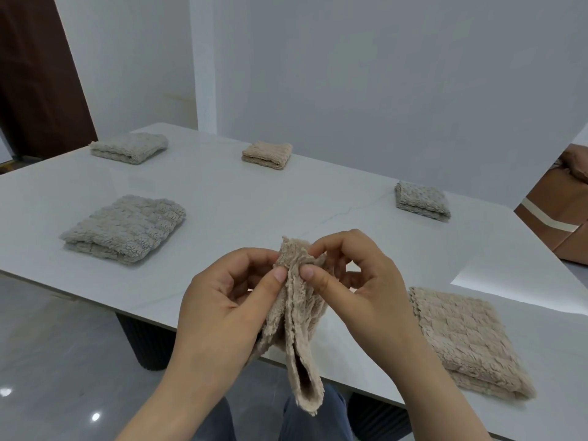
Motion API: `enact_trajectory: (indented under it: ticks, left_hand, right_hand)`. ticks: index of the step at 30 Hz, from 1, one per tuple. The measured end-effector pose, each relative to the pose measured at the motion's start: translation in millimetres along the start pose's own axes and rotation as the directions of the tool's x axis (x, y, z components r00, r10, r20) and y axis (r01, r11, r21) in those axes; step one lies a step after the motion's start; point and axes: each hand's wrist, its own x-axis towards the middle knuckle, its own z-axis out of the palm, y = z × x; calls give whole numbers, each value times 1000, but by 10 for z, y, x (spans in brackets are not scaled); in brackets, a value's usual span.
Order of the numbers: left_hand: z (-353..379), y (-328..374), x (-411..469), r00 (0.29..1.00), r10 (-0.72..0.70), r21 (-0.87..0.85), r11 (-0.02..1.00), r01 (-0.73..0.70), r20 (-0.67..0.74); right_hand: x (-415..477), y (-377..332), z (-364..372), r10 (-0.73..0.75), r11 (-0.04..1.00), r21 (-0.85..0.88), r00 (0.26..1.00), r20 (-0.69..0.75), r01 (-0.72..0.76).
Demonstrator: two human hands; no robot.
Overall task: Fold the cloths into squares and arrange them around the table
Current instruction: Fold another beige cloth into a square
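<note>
Head view shows the left hand [229, 300] and right hand [359, 281] pinching a tan cloth [299, 316] with curled fingers [280, 275], low in the middle. Five folded cloths [124, 227] lie spread on the shiny white table [254, 202]. Grey walls [381, 74] stand behind. A brown door [38, 74] is at the upper left.

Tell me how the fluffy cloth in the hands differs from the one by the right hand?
The beige fluffy held cloth hangs in the air, pinched by the left hand and right hand; the beige fluffy folded cloth lies flat on the white table. The held cloth droops loose; the folded cloth is a neat layered square. Both are beige and fluffy.
</note>
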Motion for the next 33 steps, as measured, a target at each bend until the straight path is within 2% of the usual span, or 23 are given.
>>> enact_trajectory:
  ticks: [7, 12, 23, 28, 33]
  left_hand:
    - [-30, -45, 64, 1000, 7, 29, 1000, -6, -19]
    - [-9, -32, 58, 1000, 1, 10, 1000, -1, 8]
    - [29, 81, 4, 999, -10, 34, 999, 9, 34]
    - [5, 119, -20, 995, -28, 50, 998, 23, 94]
    - [-16, 63, 4, 998, 11, 164, 986, -20, 59]
  right_hand:
    - [-9, -48, -12, -109, 993, -57, 989, -98, 104]
    - [-1, -67, 6, -37, 999, -34, 997, -68, 35]
    - [-6, -84, 13, 16, 999, 32, 998, -55, -14]
    - [2, -88, 13, 21, 999, 45, 998, -52, -19]
    - [10, -76, 8, 40, 998, 49, 998, -46, -38]
